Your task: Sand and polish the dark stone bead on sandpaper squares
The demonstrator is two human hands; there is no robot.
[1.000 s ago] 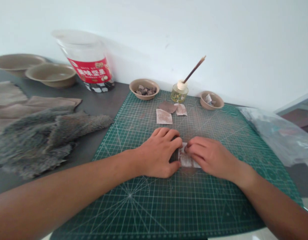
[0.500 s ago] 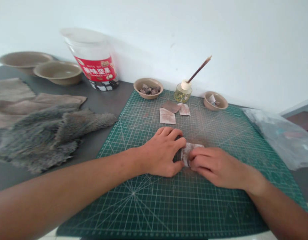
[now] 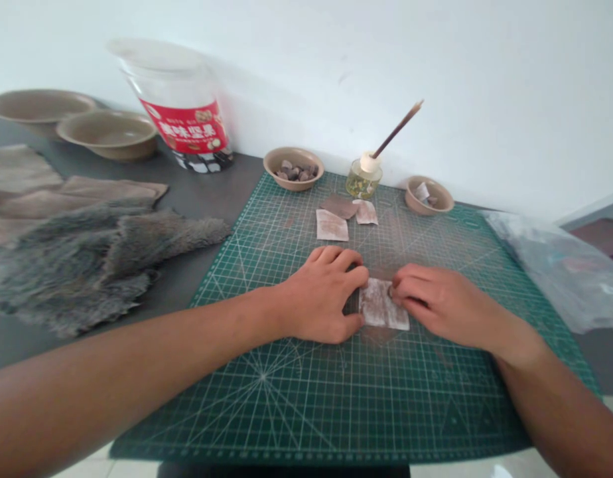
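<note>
A smudged sheet [image 3: 379, 312] lies roughly along the cutting mat's [image 3: 366, 405] grid, its long axis unclear. The left hand [image 3: 329, 295] overlaps one end, grip unreadable; the right hand [image 3: 443, 305] pinches a small, mostly hidden piece [image 3: 391, 291].

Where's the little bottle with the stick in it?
In the head view, the bottle stands right of centre, near the far edge of the green mat, between the bowl of dark lumps and the smaller bowl.

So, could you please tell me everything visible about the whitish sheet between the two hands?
Roughly square and smeared brown, the whitish sheet looks like paper or cloth. It lies flat on the green cutting mat, the left hand touching its left edge, the right hand covering its upper right corner.
</note>
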